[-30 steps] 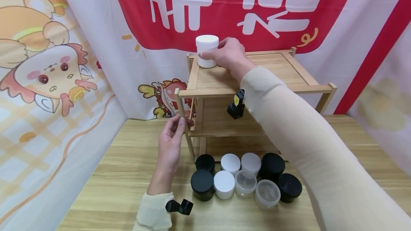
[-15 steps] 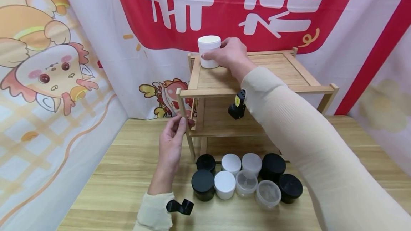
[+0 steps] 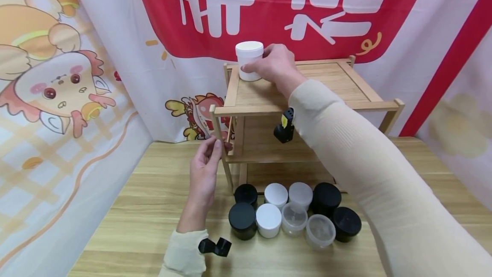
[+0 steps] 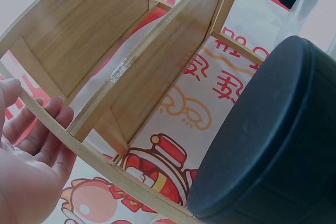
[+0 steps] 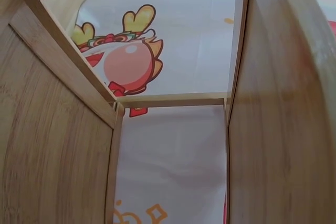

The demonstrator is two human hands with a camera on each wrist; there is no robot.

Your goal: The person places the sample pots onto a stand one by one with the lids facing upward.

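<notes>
**Right hand [image 3: 277, 65] holds white lidded jar [image 3: 250, 50] at the left end of the wooden rack's [image 3: 326, 81] top**

One jar is up on the rack, upright, its base seeming to meet the top board near the left end. Nine more stand on the tabletop [image 3: 165, 191] before the rack: four black jars [image 3: 242, 217], two white jars [image 3: 268, 217] and three translucent containers [image 3: 320, 228], set close together with four behind and five in front. The rack shows three shelves [image 3: 265, 140]. Two black wrist devices [image 3: 284, 129] are worn, one on each sleeve.

The right hand's grip is closed on the jar's side, thumb at the front; its other fingers are partly hidden. The left hand [image 3: 206, 159] grips the front left post [image 3: 216, 127], which passes between thumb and curled fingers.

For writing, the red banner [image 3: 269, 16] carries large white characters, cut off at the upper edge. The left wrist view shows smaller red characters [image 4: 226, 85] on the cloth, which cannot be made out. The yellow mark [image 3: 284, 120] on the right wrist's device is too small to read.
</notes>
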